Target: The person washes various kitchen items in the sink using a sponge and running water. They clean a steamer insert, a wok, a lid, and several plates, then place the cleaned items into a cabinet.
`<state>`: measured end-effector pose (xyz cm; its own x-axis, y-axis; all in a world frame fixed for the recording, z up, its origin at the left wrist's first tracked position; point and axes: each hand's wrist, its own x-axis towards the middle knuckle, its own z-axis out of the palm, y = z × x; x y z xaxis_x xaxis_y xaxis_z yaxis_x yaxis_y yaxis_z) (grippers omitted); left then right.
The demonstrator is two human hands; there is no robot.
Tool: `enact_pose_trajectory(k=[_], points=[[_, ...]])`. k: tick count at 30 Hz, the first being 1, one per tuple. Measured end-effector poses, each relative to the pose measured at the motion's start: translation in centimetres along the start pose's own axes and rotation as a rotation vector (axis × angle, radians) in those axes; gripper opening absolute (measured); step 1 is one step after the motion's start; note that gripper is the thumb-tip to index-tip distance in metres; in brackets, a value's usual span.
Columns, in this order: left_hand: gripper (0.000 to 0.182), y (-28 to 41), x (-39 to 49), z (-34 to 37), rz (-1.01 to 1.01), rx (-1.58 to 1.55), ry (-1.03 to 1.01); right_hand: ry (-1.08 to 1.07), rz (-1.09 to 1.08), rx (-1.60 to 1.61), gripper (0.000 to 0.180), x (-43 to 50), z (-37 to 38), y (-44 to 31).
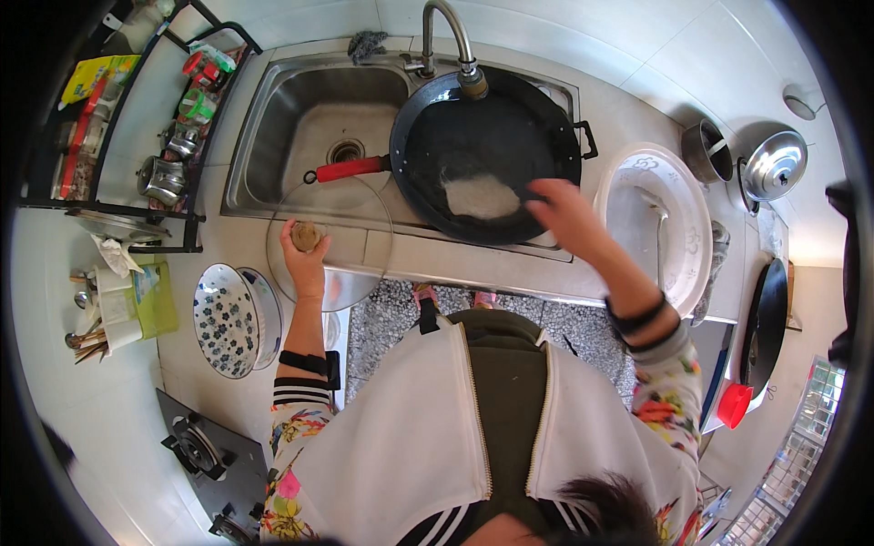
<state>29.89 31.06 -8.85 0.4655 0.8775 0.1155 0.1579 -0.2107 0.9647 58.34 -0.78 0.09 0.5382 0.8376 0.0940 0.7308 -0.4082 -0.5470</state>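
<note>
My left hand (305, 263) grips the brown knob (306, 235) of a clear glass lid (365, 273). The lid overlaps the counter's front edge and the lower part of the sink. My right hand (563, 213) is blurred above the right rim of a large dark wok (471, 130). A dark patch shows at its fingertips, but I cannot tell whether it is something held. Beside those fingers lies a pale, fibrous-looking piece (481, 196) inside the wok, which seems to contain water. The wok rests over the sink's right side, its red handle (349, 169) pointing left.
A faucet (472, 78) overhangs the wok beside the steel sink basin (280, 130). Right of it sits a white basin (611, 177) with a ladle (661, 239). Patterned bowls (225, 321), a gas stove (198, 447) and a spice rack (184, 242) stand left.
</note>
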Motion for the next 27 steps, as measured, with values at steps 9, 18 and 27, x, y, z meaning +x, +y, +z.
enact_pose_trajectory(k=[9,18,27], points=[[0.057,3.8,-2.3,-1.3,-0.097,-0.106,-0.108,-0.465,0.276,-0.280,0.046,7.2,13.3,1.2],[0.059,11.8,-2.1,1.4,-0.224,-0.733,-0.187,-0.250,0.579,0.005,0.031,7.8,14.0,6.7],[0.035,7.0,-2.5,15.4,-0.635,-1.526,-0.363,0.142,0.732,1.965,0.029,4.6,10.1,4.1]])
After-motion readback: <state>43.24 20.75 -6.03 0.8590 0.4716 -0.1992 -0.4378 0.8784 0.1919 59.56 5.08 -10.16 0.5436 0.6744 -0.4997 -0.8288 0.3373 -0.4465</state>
